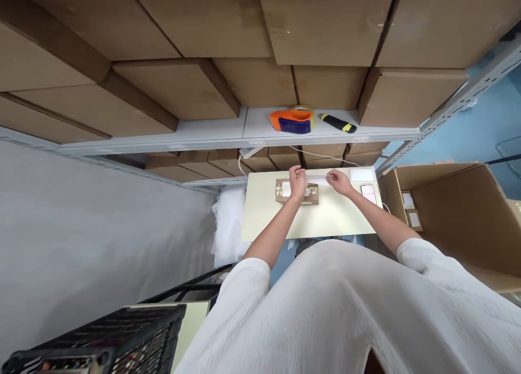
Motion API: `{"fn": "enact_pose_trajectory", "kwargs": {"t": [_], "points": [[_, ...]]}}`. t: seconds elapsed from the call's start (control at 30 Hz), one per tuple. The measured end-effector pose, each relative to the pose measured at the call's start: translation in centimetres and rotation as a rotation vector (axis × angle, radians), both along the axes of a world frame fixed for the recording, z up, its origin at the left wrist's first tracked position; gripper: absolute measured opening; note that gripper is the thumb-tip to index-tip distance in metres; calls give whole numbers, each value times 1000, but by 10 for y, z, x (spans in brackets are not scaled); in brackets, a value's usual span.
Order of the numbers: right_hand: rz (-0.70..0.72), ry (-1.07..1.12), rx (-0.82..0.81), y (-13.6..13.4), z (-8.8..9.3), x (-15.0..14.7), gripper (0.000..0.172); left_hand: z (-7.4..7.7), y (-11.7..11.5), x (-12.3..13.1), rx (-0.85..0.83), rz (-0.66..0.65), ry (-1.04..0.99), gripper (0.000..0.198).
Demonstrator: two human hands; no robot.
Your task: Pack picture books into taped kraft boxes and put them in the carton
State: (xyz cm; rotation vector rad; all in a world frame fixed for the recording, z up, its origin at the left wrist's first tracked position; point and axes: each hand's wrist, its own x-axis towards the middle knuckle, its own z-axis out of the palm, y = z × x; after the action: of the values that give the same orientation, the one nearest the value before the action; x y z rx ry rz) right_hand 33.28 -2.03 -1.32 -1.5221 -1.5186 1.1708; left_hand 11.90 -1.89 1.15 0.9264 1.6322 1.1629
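Note:
My left hand [297, 182] and my right hand [338, 182] are both pinched on the ends of a thin white strip [316, 179], perhaps a label or paper, stretched between them. They hover just above a small brown cardboard parcel [311, 194] with shiny tape, which lies on the pale cream table [285, 219]. My left hand partly covers the parcel's top.
A phone [368, 193] lies on the table right of my right hand. On the grey shelf [211, 130] sit an orange tape dispenser [292, 119] and a black-yellow cutter [337, 123]. An open carton [459, 211] stands at right, a black crate [122, 336] lower left.

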Motion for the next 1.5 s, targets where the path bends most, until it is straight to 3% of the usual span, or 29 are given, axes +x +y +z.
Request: {"fn": "enact_pose_trajectory", "kwargs": {"t": [0.13,0.3,0.5,0.67,0.77,0.87,1.1,1.33,1.5], "points": [[-38,-43,22,-2,12,-32,30,-2,-7,-46,-54,-6,-33,13],[-62,-50,-15,-11,14,-68,43,-17,-15,-86,-40,-91,-17,33],[-81,-66,-48,-27,4,-98,30,-31,-19,-114,-32,-143,56,34],[-146,-199,-87,-30,-1,-109,7,-36,-20,-123,-27,-169,126,38],[-224,-300,-94,-29,-2,-111,30,-43,-23,-126,-1,-203,166,40],[-216,-377,-74,-31,-6,-114,49,-51,-27,-128,35,-240,221,43],[-116,-555,-27,-38,-17,-125,55,-62,-30,-129,43,-347,373,43],[10,-748,-51,-43,-16,-132,49,-55,-32,-129,-12,-496,603,42],[98,-958,-24,-47,-9,-137,37,-42,-35,-131,71,-643,888,42]]}}
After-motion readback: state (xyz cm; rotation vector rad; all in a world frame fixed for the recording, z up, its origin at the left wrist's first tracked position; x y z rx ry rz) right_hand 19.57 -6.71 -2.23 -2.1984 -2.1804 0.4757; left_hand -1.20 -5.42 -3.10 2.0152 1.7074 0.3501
